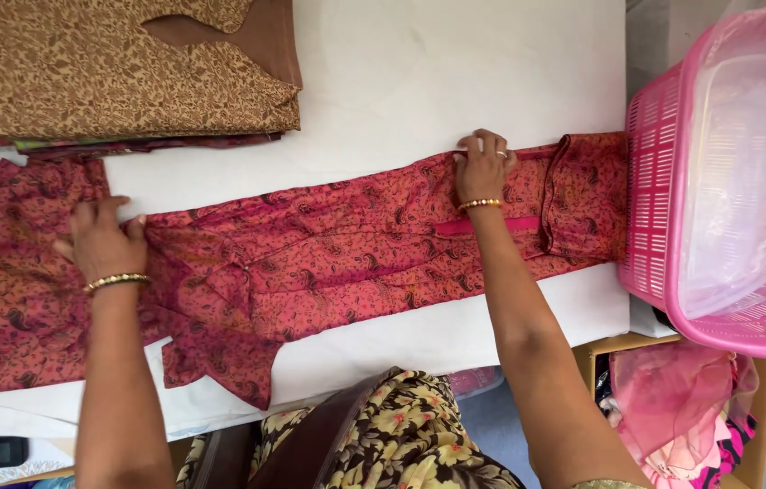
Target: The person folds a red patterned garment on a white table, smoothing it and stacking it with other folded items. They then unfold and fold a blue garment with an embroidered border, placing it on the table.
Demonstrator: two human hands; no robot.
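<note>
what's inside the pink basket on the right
The pink basket holds clear crumpled plastic sheeting that fills most of it. Anything beneath the plastic is covered and cannot be made out.

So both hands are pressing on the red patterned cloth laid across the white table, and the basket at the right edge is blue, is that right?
Not quite: the basket is pink, as the head view shows. Both the left hand and right hand do press on the red patterned cloth on the white table.
</note>
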